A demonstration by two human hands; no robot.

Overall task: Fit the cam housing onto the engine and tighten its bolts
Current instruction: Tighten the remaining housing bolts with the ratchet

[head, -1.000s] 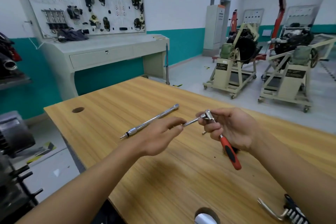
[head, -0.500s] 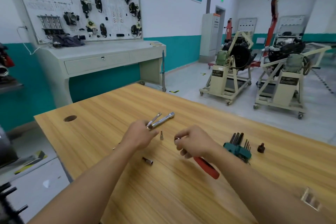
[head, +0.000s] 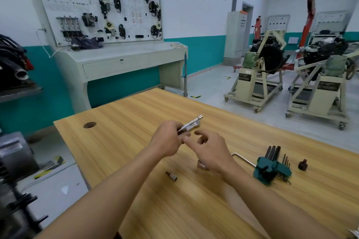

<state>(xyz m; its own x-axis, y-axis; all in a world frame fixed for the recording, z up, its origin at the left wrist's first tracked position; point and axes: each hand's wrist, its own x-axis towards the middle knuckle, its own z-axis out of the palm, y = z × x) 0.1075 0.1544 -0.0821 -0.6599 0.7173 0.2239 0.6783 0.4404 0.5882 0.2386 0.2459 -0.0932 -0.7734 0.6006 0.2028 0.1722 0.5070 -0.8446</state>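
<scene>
- A wooden table [head: 136,114] filled the lower frame. No cam housing showed, and engines on stands [head: 270,60] stood well apart at upper right.
- Judged step: making up a wrench for the bolts, fitting not begun.
- At centre, the left hand [head: 167,139] gripped a chrome extension bar [head: 191,124]. The right hand [head: 210,151], loosely curled and empty, touched the left fingertips.
- Next move probably called for seating a socket squarely.
- A green hex-key set [head: 272,169] lay at right, and a small socket [head: 171,176] lay below centre, unobstructed.
</scene>
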